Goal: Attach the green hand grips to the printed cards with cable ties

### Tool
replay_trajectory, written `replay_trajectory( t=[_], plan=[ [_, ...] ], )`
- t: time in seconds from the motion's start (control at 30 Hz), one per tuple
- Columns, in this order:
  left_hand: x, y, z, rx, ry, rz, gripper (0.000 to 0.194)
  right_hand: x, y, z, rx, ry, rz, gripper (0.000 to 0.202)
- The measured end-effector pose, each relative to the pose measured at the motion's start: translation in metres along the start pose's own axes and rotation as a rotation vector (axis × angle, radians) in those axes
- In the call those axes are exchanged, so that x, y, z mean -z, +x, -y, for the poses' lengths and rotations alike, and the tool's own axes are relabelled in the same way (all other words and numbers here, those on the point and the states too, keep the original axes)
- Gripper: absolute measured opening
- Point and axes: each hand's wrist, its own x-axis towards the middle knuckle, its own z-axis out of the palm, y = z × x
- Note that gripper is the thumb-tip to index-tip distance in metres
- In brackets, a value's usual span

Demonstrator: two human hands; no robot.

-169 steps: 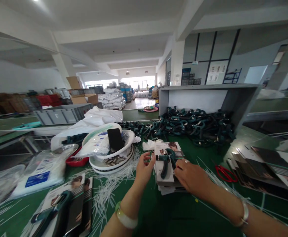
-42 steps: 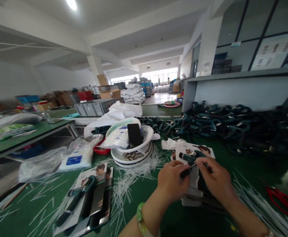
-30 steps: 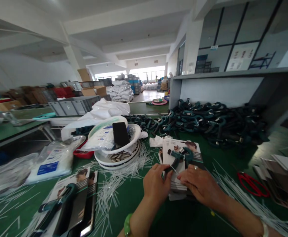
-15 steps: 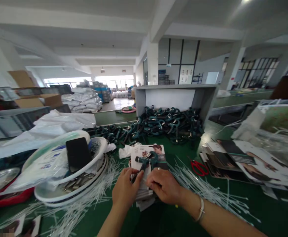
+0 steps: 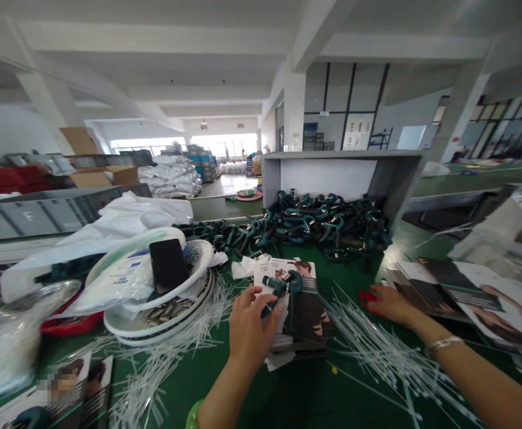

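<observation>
My left hand (image 5: 249,325) is closed around the dark handle end of a teal pipe cutter (image 5: 295,283). That cutter lies on top of a stack of printed cards (image 5: 311,316) in front of me. Over to the right, my right hand (image 5: 390,304) has its fingers closed on the red handles of a pair of scissors (image 5: 365,301). The scissors' blades cannot be made out. Loose white cable ties (image 5: 377,345) spread between the card stack and my right forearm.
Behind the cards, many teal pipe cutters (image 5: 328,223) are heaped in and before a grey bin (image 5: 406,185). At left, white basins (image 5: 124,333) hold metal parts, a bag and a black phone (image 5: 168,266). More printed cards (image 5: 471,295) lie at right beside a plastic bag (image 5: 488,244).
My right hand has left the cutter and cards and moved right onto the red scissors. My left hand stays on the cutter. The view has turned slightly left.
</observation>
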Motion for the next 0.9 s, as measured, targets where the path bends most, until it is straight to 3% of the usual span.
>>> replay_trajectory(
  t=[0.1,0.2,0.4,0.47,0.6,0.9],
  plan=[
    [0.001,0.007,-0.014,-0.017,0.077,0.085,0.014,0.003,-0.016,0.016,0.036,0.385,0.051,0.044],
    [-0.006,0.018,-0.023,0.047,0.071,0.17,0.012,0.003,-0.045,0.051,0.151,0.796,0.169,0.055],
    [-0.02,0.032,-0.007,0.17,-0.321,0.213,0.021,0.019,-0.079,0.119,0.419,0.623,0.287,0.051],
    [-0.02,0.033,-0.001,0.157,-0.413,0.237,0.021,0.028,-0.079,0.128,0.392,0.632,0.412,0.049],
    [-0.021,0.031,0.003,0.179,-0.477,0.244,0.018,0.038,-0.071,0.135,0.161,0.785,0.633,0.043],
    [-0.024,0.027,0.007,0.19,-0.574,0.204,0.018,0.024,-0.063,0.139,0.023,1.094,0.695,0.04]
  ],
)
